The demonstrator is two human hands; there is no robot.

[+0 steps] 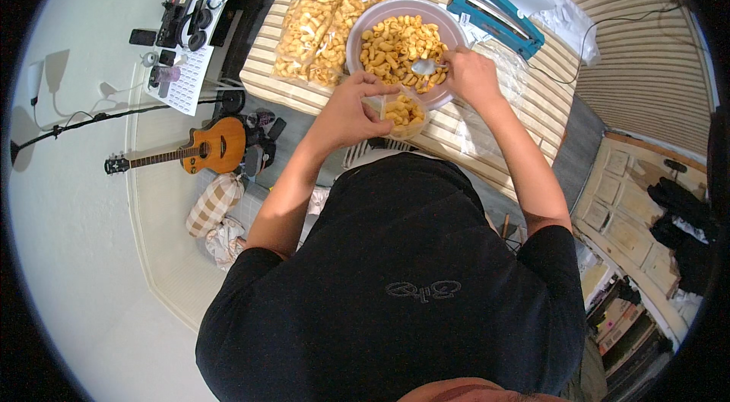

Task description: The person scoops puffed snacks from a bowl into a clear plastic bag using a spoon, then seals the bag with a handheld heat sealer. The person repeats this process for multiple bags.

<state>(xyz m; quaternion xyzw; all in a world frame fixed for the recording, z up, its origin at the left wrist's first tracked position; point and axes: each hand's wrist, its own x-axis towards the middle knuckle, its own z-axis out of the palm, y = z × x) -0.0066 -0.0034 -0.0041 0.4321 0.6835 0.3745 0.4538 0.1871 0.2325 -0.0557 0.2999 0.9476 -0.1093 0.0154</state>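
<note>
A wide pale basin (355, 47) holds a heap of orange-yellow curled macaroni snacks (403, 41). My right hand (471, 77) is closed on the handle of a metal spoon (427, 67), whose bowl rests among the snacks on the basin's right side. At the basin's near edge, my left hand (356, 113) grips a small clear plastic container (414, 128) from its left, thumb and fingers around its mouth. Some of the same snacks lie inside it. Whether its walls are stiff or soft, I cannot tell.
Filled clear bags of snacks (308, 22) lie left of the basin on a striped tablecloth (262, 60). To the right sits a teal bag sealer (498, 22) with its cord. A guitar (217, 145) and a white desk (194, 71) stand farther left.
</note>
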